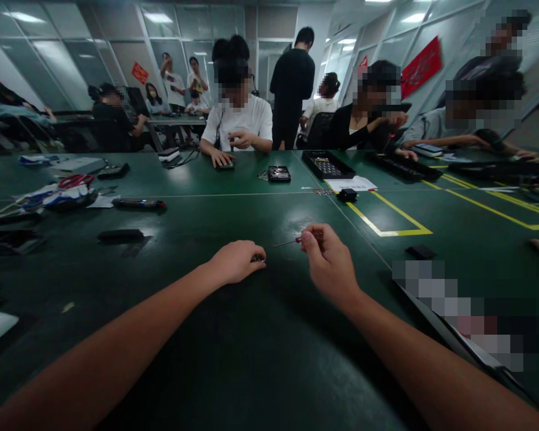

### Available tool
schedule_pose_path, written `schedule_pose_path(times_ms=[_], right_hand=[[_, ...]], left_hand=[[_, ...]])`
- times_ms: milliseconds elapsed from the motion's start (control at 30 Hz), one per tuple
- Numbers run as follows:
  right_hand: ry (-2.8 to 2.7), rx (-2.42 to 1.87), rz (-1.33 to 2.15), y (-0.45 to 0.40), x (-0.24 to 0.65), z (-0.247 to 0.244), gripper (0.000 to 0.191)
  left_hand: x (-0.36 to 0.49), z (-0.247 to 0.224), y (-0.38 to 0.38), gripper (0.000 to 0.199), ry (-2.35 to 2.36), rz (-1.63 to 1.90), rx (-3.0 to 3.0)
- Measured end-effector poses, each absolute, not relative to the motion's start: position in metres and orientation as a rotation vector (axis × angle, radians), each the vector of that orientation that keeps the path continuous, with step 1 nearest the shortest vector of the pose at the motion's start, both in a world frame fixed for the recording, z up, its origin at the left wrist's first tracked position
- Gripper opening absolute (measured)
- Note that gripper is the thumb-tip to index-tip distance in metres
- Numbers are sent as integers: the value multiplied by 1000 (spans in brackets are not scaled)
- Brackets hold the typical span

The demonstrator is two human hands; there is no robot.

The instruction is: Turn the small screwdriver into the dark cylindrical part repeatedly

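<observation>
My right hand (pixel 327 258) is closed round a thin screwdriver (pixel 287 243) with a red handle, its shaft pointing left. Just left of the screwdriver's tip, my left hand (pixel 239 262) rests low over the dark green table (pixel 233 365), fingers curled. A small shiny object (pixel 259 258) shows under its fingertips, too hidden to name. The two hands are apart.
Ahead lies a black device (pixel 279 173). A black tray (pixel 327 164) and a small black block (pixel 347 195) are farther right, near yellow tape (pixel 404 233). Cables (pixel 74 193) and a dark tool (pixel 139 204) lie left. People sit opposite.
</observation>
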State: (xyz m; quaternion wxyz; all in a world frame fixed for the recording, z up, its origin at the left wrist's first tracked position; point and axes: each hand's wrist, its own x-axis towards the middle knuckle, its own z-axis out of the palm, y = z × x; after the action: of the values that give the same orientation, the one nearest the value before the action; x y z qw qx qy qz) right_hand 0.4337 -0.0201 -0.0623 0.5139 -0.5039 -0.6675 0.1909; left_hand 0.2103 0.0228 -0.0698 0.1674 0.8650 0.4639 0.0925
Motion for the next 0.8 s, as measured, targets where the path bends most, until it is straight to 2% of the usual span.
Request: schedule_pose_path(times_ms=[200,367,633,800], right_hand=[[-1604,-1218,495,-19,435,-63,19],[-1603,-1203,512,-20,434,-63,19],[-1611,-1203,553,-19,433,-66,20],[-1621,-1200,552,-18,432,-67,21]], left_hand=[[178,-51,31,26,1386,476,1939],[118,-31,30,30,1618,833,1497],[6,-13,14,16,1919,1464,896],[-55,-20,10,9,2140,1796,637]])
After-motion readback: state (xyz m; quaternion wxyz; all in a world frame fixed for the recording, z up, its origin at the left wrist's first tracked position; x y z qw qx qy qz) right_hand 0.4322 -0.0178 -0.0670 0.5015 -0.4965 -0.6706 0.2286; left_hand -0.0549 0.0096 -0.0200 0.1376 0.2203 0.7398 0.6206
